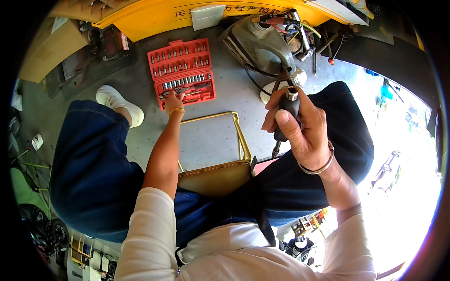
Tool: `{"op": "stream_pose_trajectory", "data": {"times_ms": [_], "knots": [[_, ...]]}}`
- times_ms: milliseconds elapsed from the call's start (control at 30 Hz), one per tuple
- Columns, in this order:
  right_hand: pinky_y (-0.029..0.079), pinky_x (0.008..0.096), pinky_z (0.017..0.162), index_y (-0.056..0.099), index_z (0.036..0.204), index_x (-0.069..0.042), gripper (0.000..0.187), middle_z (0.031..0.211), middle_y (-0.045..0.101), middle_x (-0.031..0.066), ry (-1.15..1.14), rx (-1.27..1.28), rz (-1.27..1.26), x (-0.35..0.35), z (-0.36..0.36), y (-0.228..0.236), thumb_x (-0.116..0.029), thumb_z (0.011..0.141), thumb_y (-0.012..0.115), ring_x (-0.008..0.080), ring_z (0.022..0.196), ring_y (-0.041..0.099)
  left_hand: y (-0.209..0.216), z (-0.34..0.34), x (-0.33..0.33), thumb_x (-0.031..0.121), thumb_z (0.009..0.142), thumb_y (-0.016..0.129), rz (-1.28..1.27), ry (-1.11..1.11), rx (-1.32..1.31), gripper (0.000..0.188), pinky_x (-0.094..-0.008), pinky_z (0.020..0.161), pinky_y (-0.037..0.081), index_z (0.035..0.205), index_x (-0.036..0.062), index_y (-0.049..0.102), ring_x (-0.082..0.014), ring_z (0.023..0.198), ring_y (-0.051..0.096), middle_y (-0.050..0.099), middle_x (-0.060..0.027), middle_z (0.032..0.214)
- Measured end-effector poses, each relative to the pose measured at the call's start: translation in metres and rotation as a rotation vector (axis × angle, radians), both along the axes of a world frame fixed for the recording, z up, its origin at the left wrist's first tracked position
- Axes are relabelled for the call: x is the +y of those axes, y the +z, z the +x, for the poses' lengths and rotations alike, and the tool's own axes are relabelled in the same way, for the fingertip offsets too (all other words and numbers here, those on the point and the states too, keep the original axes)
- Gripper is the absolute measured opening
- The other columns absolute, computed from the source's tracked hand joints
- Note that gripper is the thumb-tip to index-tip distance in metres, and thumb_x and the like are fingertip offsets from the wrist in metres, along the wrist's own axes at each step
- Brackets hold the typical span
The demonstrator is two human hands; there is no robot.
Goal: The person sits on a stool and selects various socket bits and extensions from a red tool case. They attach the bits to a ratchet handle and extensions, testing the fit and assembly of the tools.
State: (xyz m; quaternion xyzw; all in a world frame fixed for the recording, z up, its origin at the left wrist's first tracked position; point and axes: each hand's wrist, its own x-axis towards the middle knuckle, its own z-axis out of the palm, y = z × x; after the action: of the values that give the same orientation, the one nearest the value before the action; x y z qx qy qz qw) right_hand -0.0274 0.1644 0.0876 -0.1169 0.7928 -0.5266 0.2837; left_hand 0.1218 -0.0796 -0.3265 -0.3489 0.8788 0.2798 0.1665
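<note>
In front of me an opened red tool case (183,75) lies on the floor, with rows of bits in its lid and a line of metal sockets (186,81) in its base. My left hand (174,100) reaches into the near left part of the base. Its fingers are bent together beside a ratchet wrench (191,88); what they hold, if anything, is hidden. On the right, my right hand (304,126) is raised over my thigh, wrapped round the black handle of a screwdriver (289,105). The metal end of the handle points up and the shaft points down.
A gold-framed stool (215,179) stands between my legs. Beyond the right hand sits a grey translucent jug (257,42) with cables and tools around it. A yellow panel (154,21) closes off the far side. A cardboard box (54,49) is at far left.
</note>
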Motion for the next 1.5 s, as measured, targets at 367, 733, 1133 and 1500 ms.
{"op": "stream_pose_trajectory", "data": {"times_ms": [367,733,1133,1500], "knots": [[0.047,0.0250,0.055,0.052,0.095,0.001,0.025,0.065,0.062,0.0088,-0.010,-0.007,0.009,0.001,-0.002,-0.004,-0.023,0.090,0.058,0.0182,0.062,0.066,0.004,-0.008,0.003,0.038,0.078,0.067,-0.040,-0.163,-0.099,0.040,-0.0457,0.066,0.050,0.093,0.0042,0.053,-0.0357,0.077,0.063,0.065,-0.0150,0.077],[0.046,0.0246,0.054,0.051,0.093,0.001,0.026,0.066,0.061,0.0086,0.001,0.009,-0.003,0.000,-0.004,-0.005,-0.025,0.091,0.057,0.0180,0.060,0.064,0.004,-0.016,0.020,0.038,0.070,0.075,-0.039,0.062,-0.152,0.041,-0.0454,0.066,0.051,0.092,0.0085,0.058,-0.0338,0.078,0.064,0.066,-0.0130,0.080],[0.047,0.0251,0.054,0.051,0.094,0.002,0.026,0.065,0.062,0.0090,-0.001,0.025,0.013,0.002,-0.001,-0.002,-0.023,0.090,0.058,0.0186,0.060,0.065,-0.008,-0.005,0.020,0.042,0.077,0.067,-0.057,-0.039,-0.064,0.043,-0.0467,0.066,0.051,0.096,0.0044,0.054,-0.0370,0.078,0.063,0.065,-0.0191,0.081],[0.041,0.0307,0.048,0.052,0.104,0.006,0.034,0.058,0.051,0.0151,0.042,0.202,-0.010,-0.007,0.007,0.002,-0.019,0.085,0.064,0.0303,0.050,0.054,0.007,0.057,-0.068,0.010,0.082,0.054,-0.107,0.032,0.165,0.008,-0.0467,0.063,0.048,0.089,0.0088,0.057,-0.0372,0.072,0.060,0.062,-0.0158,0.074]]}}
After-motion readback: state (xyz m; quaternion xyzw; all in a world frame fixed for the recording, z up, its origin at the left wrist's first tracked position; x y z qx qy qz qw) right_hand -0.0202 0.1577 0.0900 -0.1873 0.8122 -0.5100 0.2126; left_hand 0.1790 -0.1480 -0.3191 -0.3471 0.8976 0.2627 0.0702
